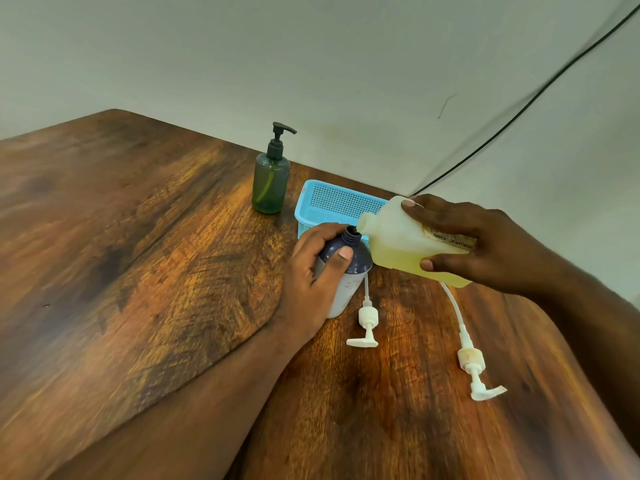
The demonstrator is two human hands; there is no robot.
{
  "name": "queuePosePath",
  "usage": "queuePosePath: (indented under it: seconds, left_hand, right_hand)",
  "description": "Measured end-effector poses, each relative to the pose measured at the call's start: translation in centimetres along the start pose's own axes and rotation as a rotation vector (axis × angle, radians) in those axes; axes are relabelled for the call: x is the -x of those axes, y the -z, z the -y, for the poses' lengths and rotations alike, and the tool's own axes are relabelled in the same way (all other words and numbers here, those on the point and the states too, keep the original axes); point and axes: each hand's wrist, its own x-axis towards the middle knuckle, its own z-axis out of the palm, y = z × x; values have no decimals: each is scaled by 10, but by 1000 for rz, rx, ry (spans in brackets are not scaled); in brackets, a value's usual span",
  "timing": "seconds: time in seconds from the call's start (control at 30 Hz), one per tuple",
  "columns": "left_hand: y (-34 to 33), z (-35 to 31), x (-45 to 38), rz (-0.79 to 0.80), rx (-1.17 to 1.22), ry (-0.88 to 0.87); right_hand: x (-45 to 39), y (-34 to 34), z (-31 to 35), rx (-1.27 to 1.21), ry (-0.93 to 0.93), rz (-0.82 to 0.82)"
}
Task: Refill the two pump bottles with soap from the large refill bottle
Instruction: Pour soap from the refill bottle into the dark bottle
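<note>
My left hand (313, 275) grips a dark blue and white pump bottle (348, 268) that stands upright on the wooden table with its pump off. My right hand (485, 242) holds the large translucent refill bottle (398, 245), tipped on its side, yellow soap pooled in its lower half. Its spout (363, 225) sits just beside the open neck of the dark bottle. Two white pump heads with tubes lie on the table, one (367, 323) by the dark bottle, the other (474, 372) further right. A green pump bottle (270, 183) with a black pump stands at the back.
A light blue mesh basket (332, 202) sits behind the two held bottles, near the table's far edge. A black cable (519, 112) runs down the wall at the right. The brown wooden table (138, 254) stretches to the left.
</note>
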Motion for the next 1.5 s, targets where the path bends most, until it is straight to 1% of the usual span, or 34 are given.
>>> queuePosePath:
  seconds: [1.17,1.5]
  left_hand:
    - [-1,-1,0,1,5,0]
    - [-1,-1,0,-10,-10,-8]
  right_hand:
    - [-3,4,-4,13,58,50]
    - [-4,7,7,-22,92,43]
